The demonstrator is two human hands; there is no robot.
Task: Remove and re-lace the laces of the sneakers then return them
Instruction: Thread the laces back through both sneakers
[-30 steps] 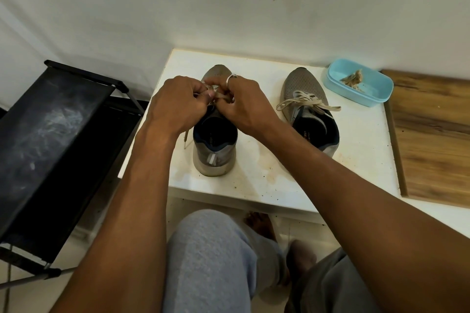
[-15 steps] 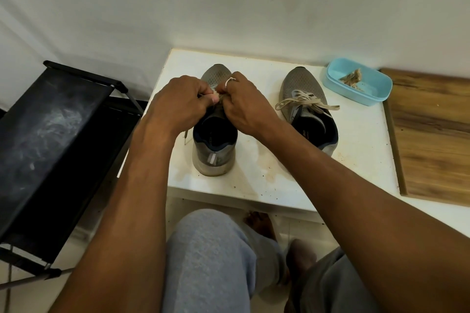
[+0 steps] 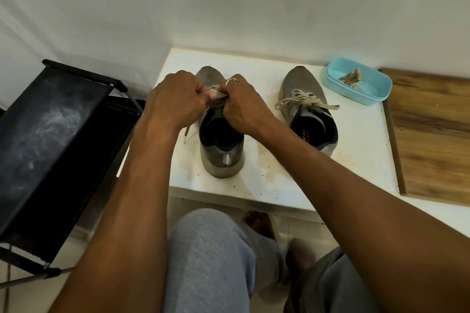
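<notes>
Two grey sneakers stand on a white table (image 3: 356, 160), toes pointing at the wall. Over the left sneaker (image 3: 221, 157), my left hand (image 3: 178, 99) and my right hand (image 3: 241, 104) are held close together, both pinching its beige lace (image 3: 220, 95) above the tongue. A loose end of that lace (image 3: 187, 132) hangs down the shoe's left side. The right sneaker (image 3: 309, 114) stands apart, its lace (image 3: 305, 100) tied in a bow. My hands hide most of the left shoe's eyelets.
A light blue plastic tub (image 3: 358, 84) with some brownish scraps stands at the table's back right. A wooden board (image 3: 432, 134) lies right of it. A black folding rack (image 3: 50, 147) stands left of the table. My knees and bare feet are below the table's front edge.
My two hands have drawn a little closer together over the left sneaker, still pinching the lace. Both sneakers stay where they were.
</notes>
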